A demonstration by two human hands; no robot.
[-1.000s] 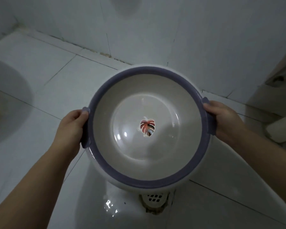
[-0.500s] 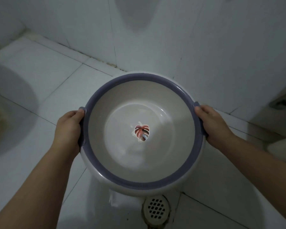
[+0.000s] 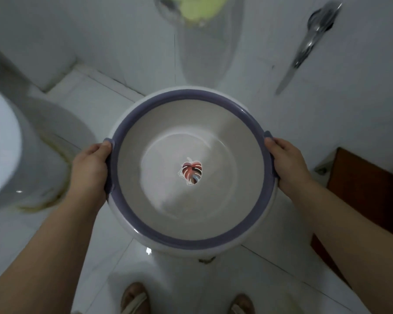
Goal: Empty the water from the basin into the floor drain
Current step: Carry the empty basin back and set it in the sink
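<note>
Head view: basin [image 3: 192, 223] held level at frame centre, both hands on its side handles; leaf sticker [image 3: 191, 170] on the bottom reads clearly through what looks like a thin film of water, amt hard to judge. Left hand [image 3: 90, 171] wraps the left handle, fingers curled under the purple rim w/ thumb on top; right hand [image 3: 287, 165] does the same on the right handle. Both closed firmly on the basin, none spread. Floor drain [image 3: 206, 260] only a sliver, peeking out just below the basin's near edge, lower centre of frame; the rest is hidden. Toilet [image 3: 2, 146] at left edge, wooden door [image 3: 368, 193] at right, feet in sandals [image 3: 134, 300] at bottom. Judgement: to pour well, lower the basin close to the floor, tip the edge nearest the drain slowly, keep both grips even so the rim doesn't twist; fast tilt prob. splashes the feet. Wet tile [image 3: 127, 268] looks slick, so stance matters.
</note>
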